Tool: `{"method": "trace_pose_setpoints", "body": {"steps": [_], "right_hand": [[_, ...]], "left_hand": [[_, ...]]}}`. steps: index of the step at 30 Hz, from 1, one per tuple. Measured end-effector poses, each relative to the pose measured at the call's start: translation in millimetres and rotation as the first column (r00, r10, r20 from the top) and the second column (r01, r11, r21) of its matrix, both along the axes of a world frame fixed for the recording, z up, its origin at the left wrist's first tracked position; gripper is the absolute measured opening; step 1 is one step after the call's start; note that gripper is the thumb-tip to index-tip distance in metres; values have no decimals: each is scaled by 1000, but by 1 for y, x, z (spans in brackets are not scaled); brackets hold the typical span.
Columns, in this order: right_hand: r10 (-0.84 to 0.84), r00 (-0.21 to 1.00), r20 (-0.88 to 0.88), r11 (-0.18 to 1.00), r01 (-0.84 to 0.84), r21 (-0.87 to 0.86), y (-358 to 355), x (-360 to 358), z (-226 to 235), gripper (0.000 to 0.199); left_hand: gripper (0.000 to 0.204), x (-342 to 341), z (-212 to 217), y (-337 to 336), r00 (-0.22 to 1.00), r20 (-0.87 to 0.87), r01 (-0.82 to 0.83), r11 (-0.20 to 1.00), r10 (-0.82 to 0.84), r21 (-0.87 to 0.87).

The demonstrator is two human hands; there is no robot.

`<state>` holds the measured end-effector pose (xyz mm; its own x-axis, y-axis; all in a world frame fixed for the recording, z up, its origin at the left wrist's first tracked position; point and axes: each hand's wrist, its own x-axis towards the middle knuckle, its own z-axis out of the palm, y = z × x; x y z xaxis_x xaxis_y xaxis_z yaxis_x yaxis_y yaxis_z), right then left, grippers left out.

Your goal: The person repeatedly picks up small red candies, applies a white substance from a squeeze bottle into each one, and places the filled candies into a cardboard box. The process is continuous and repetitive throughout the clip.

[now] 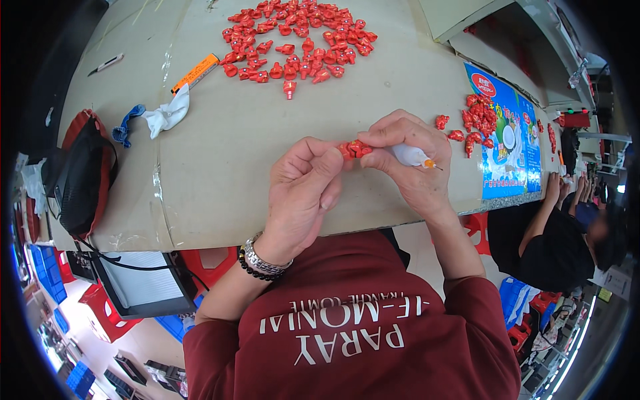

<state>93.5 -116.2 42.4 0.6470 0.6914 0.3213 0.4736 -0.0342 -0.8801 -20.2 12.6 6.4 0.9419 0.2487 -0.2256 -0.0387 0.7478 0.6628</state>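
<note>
My left hand is closed, pinching one side of a small glossy red plastic piece with gold marks. The thumb and forefinger of my right hand pinch its other side. Tucked in the same right hand is a white squeeze bottle with an orange tip and a thin needle pointing right. The piece is held above the table, between both hands; fingers cover part of it. Beyond my hands lies a wide spread of similar red pieces. Another pile of red pieces is to the right.
The brown-covered table carries an orange box, a crumpled white cloth, a cutter knife and a black-and-red bag at left. A blue printed cardboard sheet lies right. Another person sits further right.
</note>
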Motion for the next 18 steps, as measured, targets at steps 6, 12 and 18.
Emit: {"method": "trace_pose_setpoints", "body": {"steps": [6,12,18], "right_hand": [[16,995,96,1000,-13,-25,-1,0,-2,24],[93,995,41,996,-93,-5,-4,3,-9,23],[114,993,-32,993,-113,33,-7,1,-18,24]], "left_hand": [[13,-1,-1,-2,999,22,-51,995,49,81],[12,-2,-2,-1,998,39,-47,986,42,159],[7,-3,-3,-5,992,69,-125,933,108,336]]}}
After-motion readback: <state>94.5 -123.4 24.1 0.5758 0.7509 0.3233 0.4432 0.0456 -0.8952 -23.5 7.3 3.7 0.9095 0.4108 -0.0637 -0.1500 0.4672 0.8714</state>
